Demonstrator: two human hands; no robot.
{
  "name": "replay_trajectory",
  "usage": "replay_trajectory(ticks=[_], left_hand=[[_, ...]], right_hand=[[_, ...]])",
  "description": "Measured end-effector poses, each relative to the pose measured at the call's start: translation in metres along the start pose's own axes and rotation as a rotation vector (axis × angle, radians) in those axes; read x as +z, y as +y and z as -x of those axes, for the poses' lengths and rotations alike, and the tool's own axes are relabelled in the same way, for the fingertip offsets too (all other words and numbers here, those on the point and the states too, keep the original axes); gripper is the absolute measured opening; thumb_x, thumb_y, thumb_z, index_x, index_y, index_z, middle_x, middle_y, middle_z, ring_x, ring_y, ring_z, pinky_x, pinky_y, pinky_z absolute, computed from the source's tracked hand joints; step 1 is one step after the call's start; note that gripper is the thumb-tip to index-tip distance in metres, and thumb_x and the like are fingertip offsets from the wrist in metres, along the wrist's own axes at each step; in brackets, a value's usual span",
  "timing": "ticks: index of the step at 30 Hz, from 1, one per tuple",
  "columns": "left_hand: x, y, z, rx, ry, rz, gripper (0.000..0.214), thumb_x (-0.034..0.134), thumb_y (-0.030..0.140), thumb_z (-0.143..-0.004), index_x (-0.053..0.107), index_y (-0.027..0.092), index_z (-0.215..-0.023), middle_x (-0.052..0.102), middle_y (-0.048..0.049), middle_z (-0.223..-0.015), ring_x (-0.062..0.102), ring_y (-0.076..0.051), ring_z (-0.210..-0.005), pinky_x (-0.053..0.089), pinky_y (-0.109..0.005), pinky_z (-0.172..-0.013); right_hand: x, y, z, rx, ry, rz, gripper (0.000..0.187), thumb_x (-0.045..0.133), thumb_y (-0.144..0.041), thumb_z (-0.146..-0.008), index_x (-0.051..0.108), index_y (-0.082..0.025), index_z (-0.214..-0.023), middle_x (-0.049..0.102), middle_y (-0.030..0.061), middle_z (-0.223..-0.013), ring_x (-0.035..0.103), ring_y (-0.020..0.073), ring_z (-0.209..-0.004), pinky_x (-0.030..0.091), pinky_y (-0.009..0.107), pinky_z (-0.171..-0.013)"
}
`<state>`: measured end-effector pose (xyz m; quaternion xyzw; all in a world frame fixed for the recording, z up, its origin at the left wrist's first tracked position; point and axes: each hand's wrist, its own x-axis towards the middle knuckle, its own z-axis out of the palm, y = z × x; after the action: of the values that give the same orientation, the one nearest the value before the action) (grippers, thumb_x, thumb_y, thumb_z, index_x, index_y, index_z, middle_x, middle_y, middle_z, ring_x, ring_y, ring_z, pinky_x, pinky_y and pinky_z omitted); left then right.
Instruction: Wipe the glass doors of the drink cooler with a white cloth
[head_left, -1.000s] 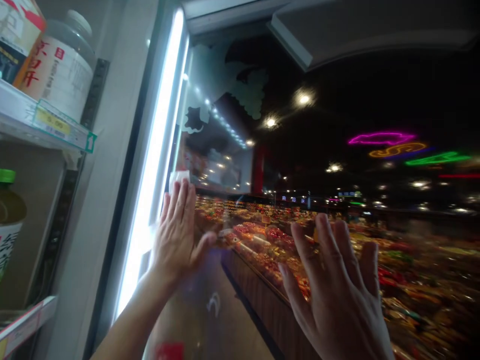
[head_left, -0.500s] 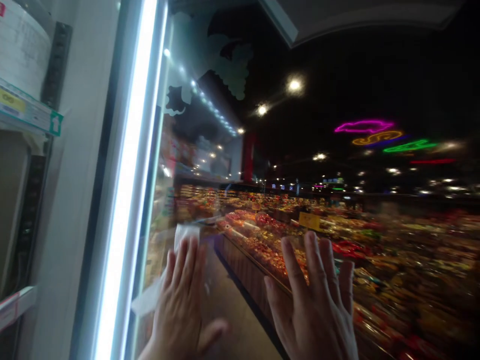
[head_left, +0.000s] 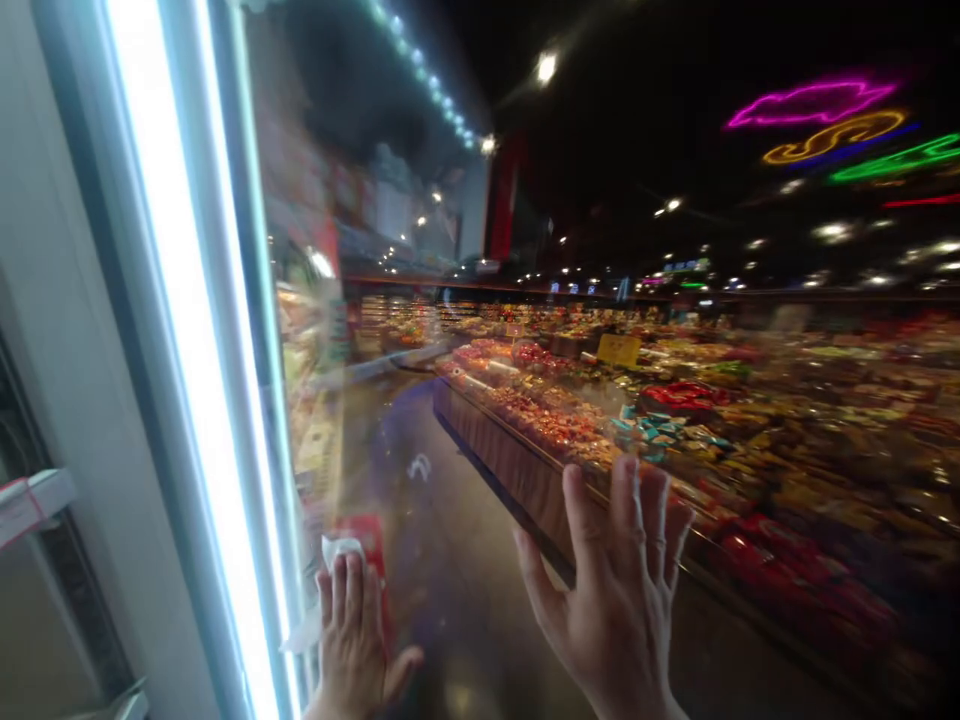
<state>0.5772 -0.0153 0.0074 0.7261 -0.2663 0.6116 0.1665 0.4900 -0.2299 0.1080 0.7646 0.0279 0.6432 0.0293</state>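
My left hand (head_left: pixel 352 640) lies flat against the glass door (head_left: pixel 465 450) low down, beside the lit door frame. It presses a white cloth (head_left: pixel 337 548) onto the pane; the cloth sticks out above the fingertips and to the left. My right hand (head_left: pixel 615 590) rests on the same glass further right, fingers stretched upward and slightly apart, with nothing in it. The two hands are about a hand's width apart.
A bright vertical light strip (head_left: pixel 187 330) runs down the door frame on the left. A shelf edge with a price rail (head_left: pixel 34 500) shows at the far left. The glass shows shop displays (head_left: pixel 675 420), ceiling lamps and neon signs (head_left: pixel 832 125).
My left hand has slid down the glass with the cloth, from mid-height to the bottom of the view. The right hand stays flat on the pane. My view has dropped and turned right; the bottles are out of sight.
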Motion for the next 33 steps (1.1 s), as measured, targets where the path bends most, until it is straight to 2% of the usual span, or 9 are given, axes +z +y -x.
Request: replay_trajectory(ticks=[6,12,17,20,23,25,27,29,33], left_hand=[[-0.014,-0.033,-0.062,-0.12,0.044,0.062,0.096,0.022,0.075,-0.096,-0.006,0.016,-0.165,-0.01,-0.0113,-0.175,-0.01,-0.032,-0.161,-0.003,-0.062,-0.13],[-0.008,-0.032,0.011,-0.225,-0.046,0.083,0.093,0.037,0.065,-0.097,-0.008,0.018,-0.164,-0.012,-0.0156,-0.174,-0.012,-0.036,-0.16,-0.002,-0.075,-0.124],[-0.019,-0.051,-0.02,-0.24,-0.021,0.08,0.096,0.02,0.077,-0.094,-0.008,0.017,-0.164,-0.011,-0.0145,-0.174,-0.012,-0.037,-0.161,-0.001,-0.072,-0.127],[-0.016,-0.03,0.014,-0.243,-0.051,0.051,0.091,0.022,0.068,-0.099,-0.008,0.011,-0.164,-0.016,-0.0133,-0.173,-0.016,-0.033,-0.16,-0.006,-0.067,-0.128],[-0.006,0.001,0.042,-0.201,-0.099,0.032,0.096,0.039,0.062,-0.098,-0.004,0.007,-0.163,-0.012,-0.0164,-0.174,-0.011,-0.031,-0.161,-0.003,-0.062,-0.13],[-0.003,0.012,0.019,-0.181,-0.095,0.04,0.103,0.044,0.069,-0.094,-0.005,0.012,-0.164,-0.011,-0.0157,-0.174,-0.011,-0.033,-0.161,-0.002,-0.064,-0.129],[-0.003,0.017,-0.027,-0.132,-0.052,0.087,0.103,0.036,0.077,-0.092,-0.004,0.015,-0.165,-0.009,-0.0153,-0.174,-0.008,-0.036,-0.161,-0.001,-0.068,-0.128],[-0.003,0.026,-0.066,-0.129,0.014,0.088,0.098,0.027,0.076,-0.095,-0.002,0.012,-0.165,-0.005,-0.0163,-0.174,-0.005,-0.034,-0.162,0.003,-0.063,-0.131],[0.001,0.06,-0.072,0.225,-0.075,0.052,0.105,0.041,0.077,-0.092,0.01,0.008,-0.164,0.025,-0.0153,-0.17,0.002,-0.026,-0.162,0.002,-0.044,-0.134]], right_hand=[[0.002,-0.005,0.01,0.012,0.03,0.003,0.085,0.066,-0.035,-0.098,0.017,-0.025,-0.167,0.006,0.006,-0.174,0.015,0.0393,-0.16,0.024,0.068,-0.125],[0.001,-0.004,0.014,0.009,0.002,-0.018,0.084,0.066,-0.036,-0.098,0.017,-0.027,-0.166,0.009,0.006,-0.174,0.021,0.042,-0.158,0.025,0.071,-0.123],[0.002,-0.008,0.016,0.021,0.018,-0.018,0.084,0.065,-0.034,-0.098,0.017,-0.026,-0.167,0.008,0.0071,-0.174,0.02,0.0436,-0.158,0.021,0.074,-0.123],[-0.002,-0.006,0.018,0.012,0.002,-0.029,0.085,0.065,-0.033,-0.098,0.016,-0.026,-0.167,0.008,0.0078,-0.174,0.018,0.0421,-0.158,0.022,0.072,-0.124],[-0.009,0.006,0.022,-0.016,-0.032,-0.013,0.084,0.066,-0.034,-0.098,0.018,-0.025,-0.167,0.01,0.0091,-0.174,0.018,0.0408,-0.159,0.021,0.071,-0.125],[-0.014,0.017,0.025,-0.021,-0.025,0.012,0.085,0.068,-0.034,-0.097,0.019,-0.024,-0.166,0.011,0.0105,-0.174,0.018,0.0416,-0.159,0.019,0.073,-0.125],[-0.018,0.026,0.026,-0.022,-0.016,0.02,0.087,0.069,-0.034,-0.096,0.019,-0.024,-0.166,0.011,0.0113,-0.174,0.018,0.0427,-0.158,0.018,0.075,-0.124],[-0.022,0.034,0.027,-0.026,-0.027,0.01,0.087,0.069,-0.035,-0.096,0.019,-0.024,-0.166,0.01,0.011,-0.174,0.017,0.0432,-0.158,0.019,0.075,-0.124],[-0.033,0.057,0.029,-0.03,-0.051,0.023,0.085,0.067,-0.037,-0.097,0.018,-0.025,-0.167,0.009,0.0101,-0.174,0.016,0.0434,-0.159,0.021,0.075,-0.123]])
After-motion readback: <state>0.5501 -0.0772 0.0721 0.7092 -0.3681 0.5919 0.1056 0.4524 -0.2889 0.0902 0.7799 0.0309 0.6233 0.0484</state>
